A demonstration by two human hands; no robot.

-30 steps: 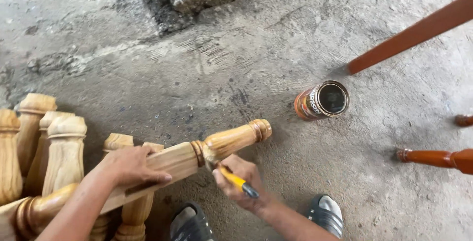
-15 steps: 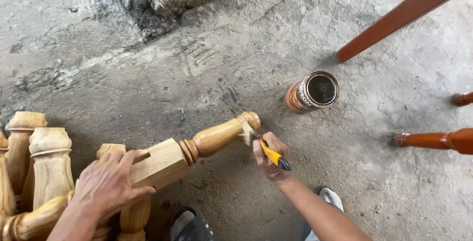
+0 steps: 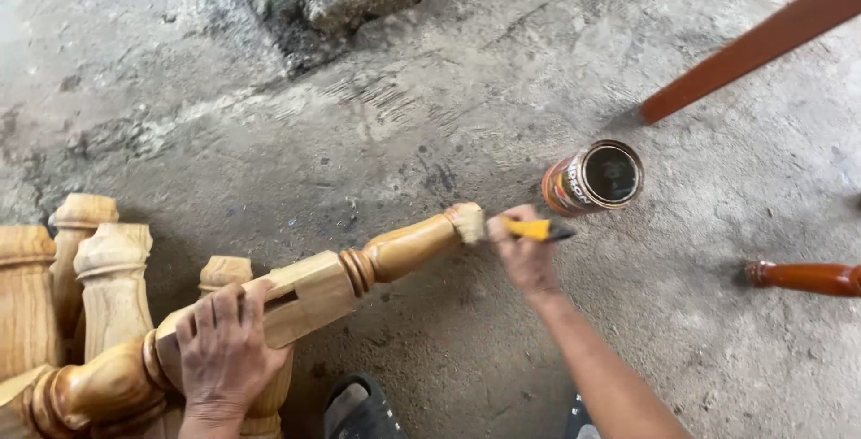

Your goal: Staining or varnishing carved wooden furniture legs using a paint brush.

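My right hand (image 3: 525, 255), closed on the yellow-handled brush (image 3: 529, 228), has slid from mid-leg out to the tip at three o'clock of the turned wooden leg (image 3: 341, 282), so coating nears its end; my left hand (image 3: 224, 349) stays clamped on its square block.

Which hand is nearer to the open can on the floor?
The right hand, holding a yellow-handled brush, is just below-left of the can. The left hand grips the turned wooden leg, far left.

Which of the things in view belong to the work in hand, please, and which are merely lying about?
In use:
- turned wooden leg, steadied by the left hand
- yellow-handled brush in the right hand, at the leg's tip
- open tin

Lying about:
- unfinished turned legs
- red-brown finished pieces
- dark sandal
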